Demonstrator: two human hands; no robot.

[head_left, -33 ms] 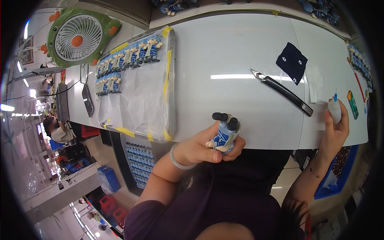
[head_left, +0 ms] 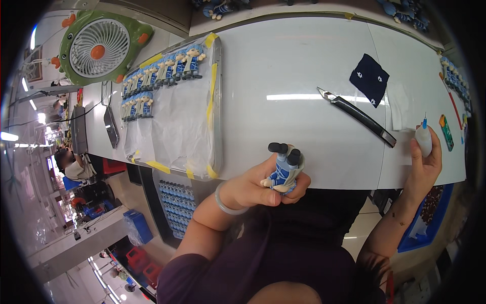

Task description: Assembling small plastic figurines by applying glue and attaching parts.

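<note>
My left hand [head_left: 258, 185] is closed around a small figurine [head_left: 285, 172] in blue and white with black shoes. It is held upside down, feet up, over the table's near edge; its head is mostly hidden by my fingers. Off to the right, my right hand [head_left: 428, 159] grips a small white squeeze bottle [head_left: 423, 140] with a blue needle tip pointing up. Between the hands and farther back lies a black utility knife [head_left: 360, 117], its blade end toward the far left. Beyond it is a dark navy cloth [head_left: 369, 80] with small white motifs.
At left, a paper-lined tray [head_left: 172, 134] edged with yellow tape holds rows of similar figurines [head_left: 164, 68]. A green fan [head_left: 101, 48] stands behind it. A green lighter-like object [head_left: 446, 133] and a red stick [head_left: 450, 101] lie far right. Below right is a blue bin [head_left: 405, 245].
</note>
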